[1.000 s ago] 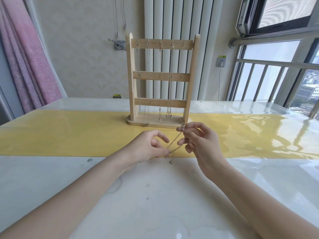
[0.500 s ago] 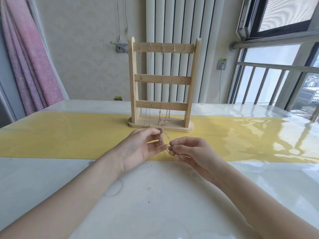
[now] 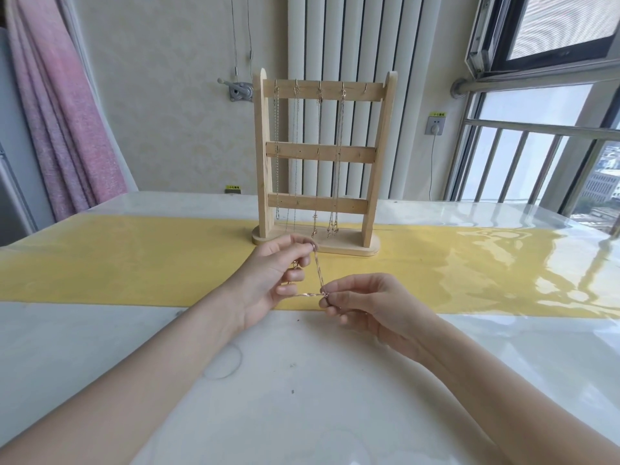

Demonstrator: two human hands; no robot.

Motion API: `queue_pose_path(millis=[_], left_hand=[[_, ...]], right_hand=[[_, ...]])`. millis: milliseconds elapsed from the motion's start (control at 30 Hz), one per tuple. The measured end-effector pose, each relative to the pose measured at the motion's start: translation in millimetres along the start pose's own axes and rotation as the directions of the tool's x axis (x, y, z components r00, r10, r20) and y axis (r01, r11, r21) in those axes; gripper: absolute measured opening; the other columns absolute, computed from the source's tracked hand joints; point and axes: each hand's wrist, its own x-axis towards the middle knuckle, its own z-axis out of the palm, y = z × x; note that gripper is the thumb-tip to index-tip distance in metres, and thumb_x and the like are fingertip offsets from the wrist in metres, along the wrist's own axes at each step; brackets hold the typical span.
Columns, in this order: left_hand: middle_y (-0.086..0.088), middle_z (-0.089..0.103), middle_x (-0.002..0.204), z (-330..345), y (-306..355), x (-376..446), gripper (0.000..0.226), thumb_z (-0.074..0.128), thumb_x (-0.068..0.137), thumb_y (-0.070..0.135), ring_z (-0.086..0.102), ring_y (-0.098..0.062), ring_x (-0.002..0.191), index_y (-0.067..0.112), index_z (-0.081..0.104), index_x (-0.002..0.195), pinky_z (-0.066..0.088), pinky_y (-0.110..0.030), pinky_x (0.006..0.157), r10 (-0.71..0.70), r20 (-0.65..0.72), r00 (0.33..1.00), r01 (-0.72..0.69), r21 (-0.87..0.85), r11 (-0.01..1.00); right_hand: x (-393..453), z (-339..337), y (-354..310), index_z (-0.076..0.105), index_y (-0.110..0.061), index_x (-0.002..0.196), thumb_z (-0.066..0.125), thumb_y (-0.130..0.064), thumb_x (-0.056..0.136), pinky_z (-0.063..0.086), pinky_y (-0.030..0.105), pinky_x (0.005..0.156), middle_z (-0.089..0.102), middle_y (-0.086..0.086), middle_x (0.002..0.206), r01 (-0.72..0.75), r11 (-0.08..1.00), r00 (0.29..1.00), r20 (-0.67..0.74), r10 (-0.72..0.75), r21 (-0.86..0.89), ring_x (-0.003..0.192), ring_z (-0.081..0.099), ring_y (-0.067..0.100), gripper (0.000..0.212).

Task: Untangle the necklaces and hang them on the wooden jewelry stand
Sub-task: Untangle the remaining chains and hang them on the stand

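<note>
Since half a second ago, both hands have drawn apart, stretching the thin gold chain necklace [image 3: 318, 273] into a triangle. Left hand [image 3: 268, 280] fingers pinch it high; right hand [image 3: 365, 305] fingers pinch its corner at 3 o'clock. At 12 o'clock the wooden three-rail jewelry stand [image 3: 320, 156] sits on the glossy white table [image 3: 302, 397].

Thin gold necklace [image 3: 317, 270] stretched in a triangle above the table, four necklaces [image 3: 318, 162] hanging on upright wooden jewelry stand [image 3: 379, 156]

Both forearms reach forward, left hand [image 3: 268, 276] and right hand [image 3: 365, 303] in a pinching grip.
</note>
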Motion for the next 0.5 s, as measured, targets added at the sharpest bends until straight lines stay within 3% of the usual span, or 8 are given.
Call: queue_pose_path(millis=[233,400,500], left_hand=[[0.003,0.045,0.063,-3.2,1.7,-0.6,0.015,0.051,0.089,0.007,0.035,-0.005,0.043,0.014,0.058,0.078,0.021,-0.014,0.034,0.017,-0.055,0.998,-0.015,0.037,0.999],[0.013,0.054,0.066,-1.0,-2.1,-6.0,0.010,0.064,0.083,0.014,0.044,-0.007,0.061,0.020,0.062,0.076,0.038,-0.015,0.049,0.080,0.067,0.995,-0.101,0.434,0.895],[0.011,0.053,0.060,1.4,-6.9,-7.0,0.012,0.073,0.076,0.020,0.042,-0.016,0.061,0.024,0.064,0.071,0.034,-0.025,0.055,0.135,0.138,0.981,-0.190,0.566,0.802]], right_hand=[[-0.5,0.1,-0.6,0.067,-0.003,0.080,0.063,-0.008,0.085,0.046,0.015,0.050,0.062,0.004,0.064,0.024,0.996,0.999,-0.044,-0.028,-0.084,0.048,0.052,0.007,0.008],[0.6,-0.8,-0.8,0.066,-0.006,0.078,0.063,-0.013,0.086,0.038,0.023,0.056,0.060,0.004,0.064,0.038,0.994,0.997,-0.063,-0.044,-0.105,0.054,0.048,0.012,0.010],[1.4,-2.8,0.3,0.067,-0.007,0.076,0.062,-0.014,0.087,0.035,0.027,0.058,0.058,0.003,0.062,0.058,0.990,0.995,-0.078,-0.068,-0.130,0.055,0.047,0.014,0.014]])
